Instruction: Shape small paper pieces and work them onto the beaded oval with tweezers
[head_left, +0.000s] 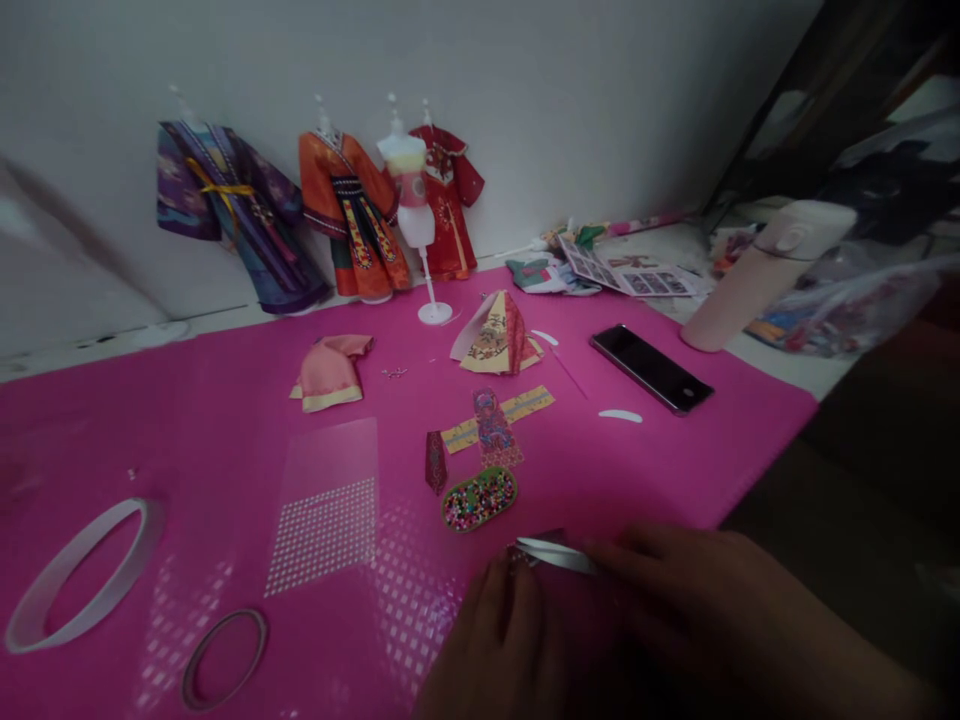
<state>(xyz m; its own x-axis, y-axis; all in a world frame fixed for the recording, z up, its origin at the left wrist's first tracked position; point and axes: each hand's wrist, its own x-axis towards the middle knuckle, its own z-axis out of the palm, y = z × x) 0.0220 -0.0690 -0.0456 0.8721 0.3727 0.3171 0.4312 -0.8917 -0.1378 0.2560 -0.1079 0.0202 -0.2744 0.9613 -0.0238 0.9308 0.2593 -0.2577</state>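
Lower centre of frame: left hand [510, 615] pinches small dark piece [553, 536], right hand [675, 585] has its grip closed around white scissors [561, 558]; blades [531, 547] this near, a slip could nick the left hand.

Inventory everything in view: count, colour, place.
Mat: 1, pink, beneath most items.
Dressed forms: 3, purple, orange, red, back.
Mannequin: 1, white, before forms.
Jacket: 1, pink, left of centre.
Skirt piece: 1, yellow and red, centre.
Crossed strips: 2, yellow, patterned, below skirt piece.
Pointed piece: 1, maroon, beside strips.
Bead tray: 1, green, below strips.
Dotted sheet: 1, clear, left.
Rings: 2, white, brownish, front left.
Phone: 1, black, right.
Curved strips: 2, white, left of phone.
Stick: 1, pink, left of phone.
Bottle: 1, pale pink, behind phone.
Cards: several, multicoloured, back right.
Bag: 1, clear, far right.
Scissors-like tool: 1, pale, front.
Left hand: 1, bare, holding dark scrap.
Right hand: 1, bare, holding tool.
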